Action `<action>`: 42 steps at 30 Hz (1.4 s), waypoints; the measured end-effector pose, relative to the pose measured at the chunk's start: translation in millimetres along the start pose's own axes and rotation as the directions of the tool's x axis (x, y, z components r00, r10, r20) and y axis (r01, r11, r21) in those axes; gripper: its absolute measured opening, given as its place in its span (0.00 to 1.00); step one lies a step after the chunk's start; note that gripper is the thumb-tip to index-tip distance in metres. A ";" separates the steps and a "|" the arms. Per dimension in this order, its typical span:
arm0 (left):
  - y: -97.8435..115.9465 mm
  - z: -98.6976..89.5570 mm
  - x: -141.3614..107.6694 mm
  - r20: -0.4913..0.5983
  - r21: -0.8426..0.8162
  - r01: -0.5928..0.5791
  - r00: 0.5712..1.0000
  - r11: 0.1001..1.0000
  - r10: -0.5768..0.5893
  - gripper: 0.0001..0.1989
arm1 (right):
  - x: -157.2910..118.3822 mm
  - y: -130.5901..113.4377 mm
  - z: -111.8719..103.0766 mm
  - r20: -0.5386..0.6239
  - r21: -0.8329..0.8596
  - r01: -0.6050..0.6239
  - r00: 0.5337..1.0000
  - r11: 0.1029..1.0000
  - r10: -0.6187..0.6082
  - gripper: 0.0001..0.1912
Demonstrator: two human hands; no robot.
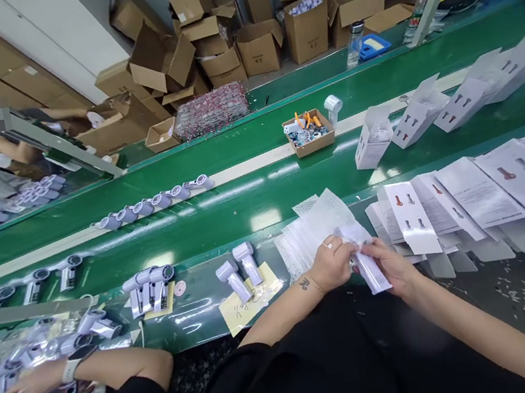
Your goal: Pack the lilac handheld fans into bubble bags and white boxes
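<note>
Between my two hands is a pale lilac device (371, 272), its upper part inside a clear bubble bag. My left hand (331, 261) is closed on the bag at the device's upper end. Around the device's body wrap the fingers of my right hand (390, 266). Just beyond my hands lies a stack of bubble bags (296, 245). Two more lilac devices (248, 263) rest on a yellow paper (233, 317) left of the bags. Printed white boxes (411, 214), folded flat, overlap to the right.
At the left, a co-worker's hand (39, 383) is among several devices. Opened boxes (374, 136) stand on the green conveyor (244, 210), near a small carton of parts (317, 144). A row of devices (143, 209) sits farther left. Brown cartons (260, 51) fill the back.
</note>
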State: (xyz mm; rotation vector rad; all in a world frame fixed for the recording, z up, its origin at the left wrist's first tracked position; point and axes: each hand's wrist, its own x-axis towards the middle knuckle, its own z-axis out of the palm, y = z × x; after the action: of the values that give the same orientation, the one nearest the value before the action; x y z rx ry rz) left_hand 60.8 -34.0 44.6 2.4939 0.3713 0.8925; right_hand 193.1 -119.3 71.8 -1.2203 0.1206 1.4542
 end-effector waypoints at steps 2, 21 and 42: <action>3.7 3.5 2.6 0.045 -0.094 0.117 0.993 0.989 -0.114 0.08 | 0.7 4.5 -1.3 -0.040 0.008 -0.046 0.998 0.999 0.046 0.14; 45.2 -57.6 31.1 0.663 -0.568 0.823 0.475 0.025 -0.579 0.12 | -75.9 -65.7 -7.3 0.322 -0.875 0.273 0.945 0.399 0.059 0.07; 25.9 -32.9 35.4 0.197 -0.854 0.498 0.575 0.148 -0.794 0.17 | -42.8 -27.3 -120.8 -0.267 -0.915 0.068 0.636 0.397 -0.724 0.36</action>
State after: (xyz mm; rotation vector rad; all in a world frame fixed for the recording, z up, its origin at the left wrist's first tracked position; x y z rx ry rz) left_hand 68.5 -31.3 98.9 0.9949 0.8190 0.7564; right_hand 276.2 -220.2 62.7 -2.3604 -0.5226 0.4507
